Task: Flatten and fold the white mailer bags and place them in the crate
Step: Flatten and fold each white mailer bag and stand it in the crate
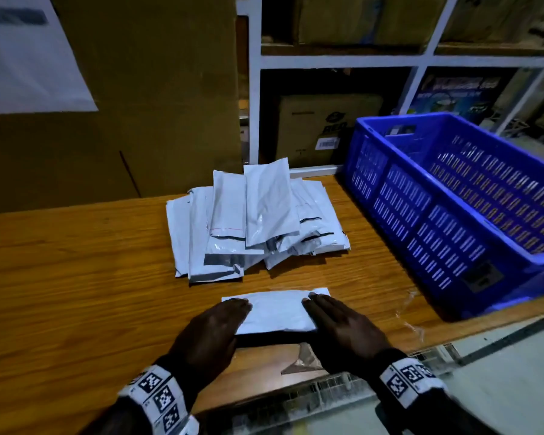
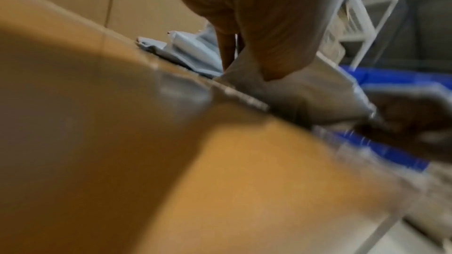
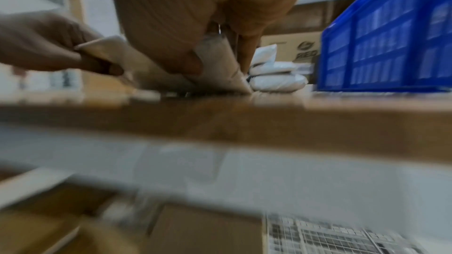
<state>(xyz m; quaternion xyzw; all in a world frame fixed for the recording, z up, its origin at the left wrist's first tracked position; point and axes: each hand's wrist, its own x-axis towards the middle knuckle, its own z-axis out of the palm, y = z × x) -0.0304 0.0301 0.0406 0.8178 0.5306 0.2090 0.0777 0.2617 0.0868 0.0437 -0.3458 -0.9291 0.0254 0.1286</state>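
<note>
White mailer bag (image 1: 277,310) lay near the front edge of wooden table (image 1: 76,262), pinned at both ends. Left hand (image 1: 211,334) gripped the left end, thumb tucked under and fingers flat on top; right hand (image 1: 336,331) did likewise at the right end, as confirmed by the wrist views. Beyond, heap of unfolded white mailers (image 1: 252,221), well apart from the hands. To the right, blue slotted crate (image 1: 453,208), apparently holding no bags. Risk judged: slick plastic likely to slip or spring open if released unevenly, spoiling the fold; a dragged sleeve might also disturb the heap.
</note>
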